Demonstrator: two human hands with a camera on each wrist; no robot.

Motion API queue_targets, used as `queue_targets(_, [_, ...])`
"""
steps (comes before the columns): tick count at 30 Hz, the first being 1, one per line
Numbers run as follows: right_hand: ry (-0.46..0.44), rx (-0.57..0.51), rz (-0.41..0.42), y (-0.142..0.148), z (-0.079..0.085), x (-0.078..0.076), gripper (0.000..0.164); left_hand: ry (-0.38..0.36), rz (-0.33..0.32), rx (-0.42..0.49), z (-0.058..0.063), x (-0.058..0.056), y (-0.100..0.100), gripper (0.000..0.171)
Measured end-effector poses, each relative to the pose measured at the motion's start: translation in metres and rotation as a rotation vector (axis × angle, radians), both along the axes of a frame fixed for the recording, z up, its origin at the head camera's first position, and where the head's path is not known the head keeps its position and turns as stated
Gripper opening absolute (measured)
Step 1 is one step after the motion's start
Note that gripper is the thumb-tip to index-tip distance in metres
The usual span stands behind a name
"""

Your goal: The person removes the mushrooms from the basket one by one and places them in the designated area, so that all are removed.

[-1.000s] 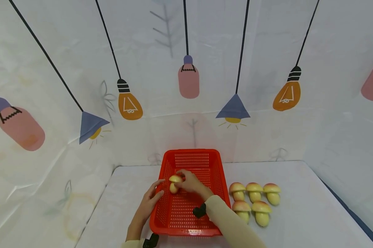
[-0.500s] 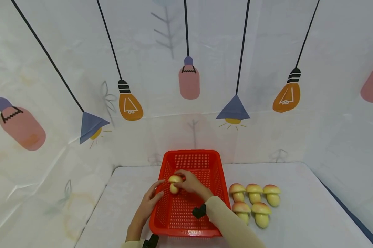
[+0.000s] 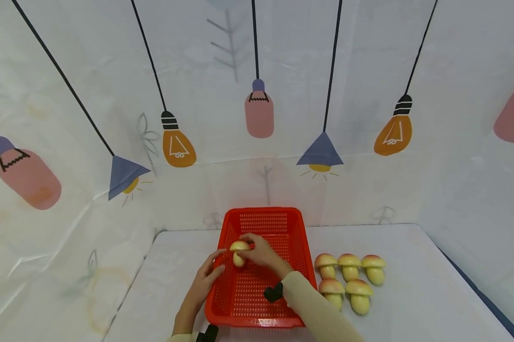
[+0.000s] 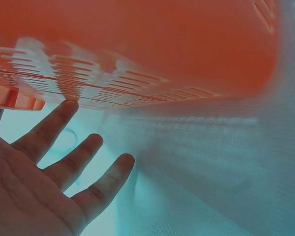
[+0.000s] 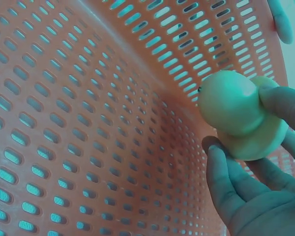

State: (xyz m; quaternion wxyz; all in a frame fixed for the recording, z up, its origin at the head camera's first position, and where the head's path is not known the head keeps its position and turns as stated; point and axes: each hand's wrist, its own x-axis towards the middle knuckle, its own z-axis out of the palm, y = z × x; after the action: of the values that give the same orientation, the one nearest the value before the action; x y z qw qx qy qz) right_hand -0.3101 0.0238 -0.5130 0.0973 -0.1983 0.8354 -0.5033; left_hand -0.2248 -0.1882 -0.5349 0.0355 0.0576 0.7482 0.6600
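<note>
A toy mushroom [image 3: 239, 246] with a yellow cap and pale stem is held in my right hand [image 3: 263, 256], inside the red plastic basket [image 3: 237, 320] near its left wall. In the right wrist view the thumb and fingers pinch the mushroom [image 5: 231, 101] around its cap, the rounded stem facing the camera above the slotted floor. My left hand [image 3: 204, 280] rests at the basket's left rim. From the left wrist, its fingers [image 4: 71, 167] look straight and spread, one fingertip right at the slotted outer wall.
Several more toy mushrooms [image 3: 350, 267] lie in two rows on the white table [image 3: 419, 285], right of the basket. Behind the table hangs a pale backdrop [image 3: 222, 190] printed with lamps and bulbs.
The mushroom in my right hand has shifted very slightly left, toward the basket's left wall. My left hand keeps its place at the rim.
</note>
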Motion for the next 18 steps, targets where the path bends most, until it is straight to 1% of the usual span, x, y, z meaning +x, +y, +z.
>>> queue_targets(5, [-0.002, 0.031, 0.0, 0.0003, -0.0004, 0.0002, 0.051, 0.003, 0.004, 0.012, 0.0004, 0.0002, 0.0006, 0.048])
queue_targets(8, [-0.015, 0.025, -0.004, 0.0007, 0.0006, 0.0009, 0.054, 0.004, 0.004, 0.019, 0.001, -0.0001, 0.0013, 0.048])
queue_targets(11, [-0.003, 0.03, -0.015, 0.0007, 0.0011, 0.0016, 0.053, -0.001, 0.002, 0.021, 0.0013, -0.0001, 0.0019, 0.048])
queue_targets(16, [0.015, 0.045, -0.013, -0.0004, 0.0008, 0.0029, 0.051, -0.022, 0.021, 0.016, 0.0003, 0.001, 0.0005, 0.048])
queue_targets(18, [0.01, 0.042, -0.016, -0.0003, 0.001, 0.0037, 0.049, -0.02, 0.01, 0.017, -0.0003, 0.001, 0.0003, 0.048])
